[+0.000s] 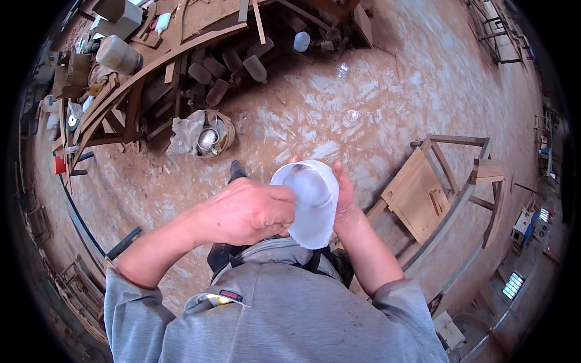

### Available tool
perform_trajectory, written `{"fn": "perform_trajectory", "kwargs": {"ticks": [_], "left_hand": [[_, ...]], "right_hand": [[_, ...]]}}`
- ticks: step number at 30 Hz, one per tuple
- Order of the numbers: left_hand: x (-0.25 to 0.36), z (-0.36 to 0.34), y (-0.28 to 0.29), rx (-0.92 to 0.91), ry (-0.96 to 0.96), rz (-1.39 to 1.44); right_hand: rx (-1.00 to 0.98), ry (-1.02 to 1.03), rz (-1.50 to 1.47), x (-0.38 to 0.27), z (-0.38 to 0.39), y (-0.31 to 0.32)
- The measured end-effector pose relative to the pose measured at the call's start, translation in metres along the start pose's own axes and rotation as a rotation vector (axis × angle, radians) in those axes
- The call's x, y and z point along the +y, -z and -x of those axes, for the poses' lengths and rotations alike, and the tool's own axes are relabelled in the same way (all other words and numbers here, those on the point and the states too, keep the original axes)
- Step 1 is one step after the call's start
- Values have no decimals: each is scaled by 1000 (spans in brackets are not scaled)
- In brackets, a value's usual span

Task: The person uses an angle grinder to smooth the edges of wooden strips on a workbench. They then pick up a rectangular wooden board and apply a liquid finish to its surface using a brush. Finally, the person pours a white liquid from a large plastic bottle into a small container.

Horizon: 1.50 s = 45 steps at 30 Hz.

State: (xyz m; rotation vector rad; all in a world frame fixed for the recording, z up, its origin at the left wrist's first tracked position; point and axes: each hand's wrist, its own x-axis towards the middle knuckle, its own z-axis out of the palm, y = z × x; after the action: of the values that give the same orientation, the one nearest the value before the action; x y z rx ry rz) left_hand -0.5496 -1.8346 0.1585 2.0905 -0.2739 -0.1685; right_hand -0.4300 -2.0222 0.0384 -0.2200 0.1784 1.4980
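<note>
Head view, both hands chest-high, L hand (245,213) & R hand (345,196) grasping white cup (308,202)

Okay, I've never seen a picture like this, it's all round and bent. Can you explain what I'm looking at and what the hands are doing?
This is one picture from a wide fisheye camera worn on a person's head, looking down, so straight edges bend near the rim. No machine here: just a person's two bare hands. The right hand holds a white plastic jug from behind, and the left hand is closed against its side. Below is the person's grey shirt. The dusty reddish floor holds a curved wooden frame, bottles and another wooden frame.
</note>
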Motion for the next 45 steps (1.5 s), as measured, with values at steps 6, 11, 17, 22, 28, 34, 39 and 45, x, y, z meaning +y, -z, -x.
{"fn": "perform_trajectory", "kwargs": {"ticks": [6, 11, 17, 22, 28, 34, 39, 45], "left_hand": [[6, 17, 2, -89, -28, 17], [-38, 56, 21, 144, 268, -346], [-201, 160, -14, 662, 919, -448], [-237, 212, -11, 236, 1575, -421], [-203, 164, 45, 618, 1175, -544], [-142, 48, 111, 833, 798, 688], [-155, -1, 126, 767, 750, 471], [-176, -39, 157, 721, 906, 117]], "right_hand": [[140, 78, 328, -20, -7, 3], [125, 117, 251, -56, -30, -10], [303, 123, 231, -73, -75, -31], [290, -3, 200, -76, -140, -46], [430, -63, 219, -77, -205, -59], [291, -158, 122, -78, -241, -58], [454, -144, 338, -84, -258, -63], [401, -44, 491, -120, -278, -44]]}}
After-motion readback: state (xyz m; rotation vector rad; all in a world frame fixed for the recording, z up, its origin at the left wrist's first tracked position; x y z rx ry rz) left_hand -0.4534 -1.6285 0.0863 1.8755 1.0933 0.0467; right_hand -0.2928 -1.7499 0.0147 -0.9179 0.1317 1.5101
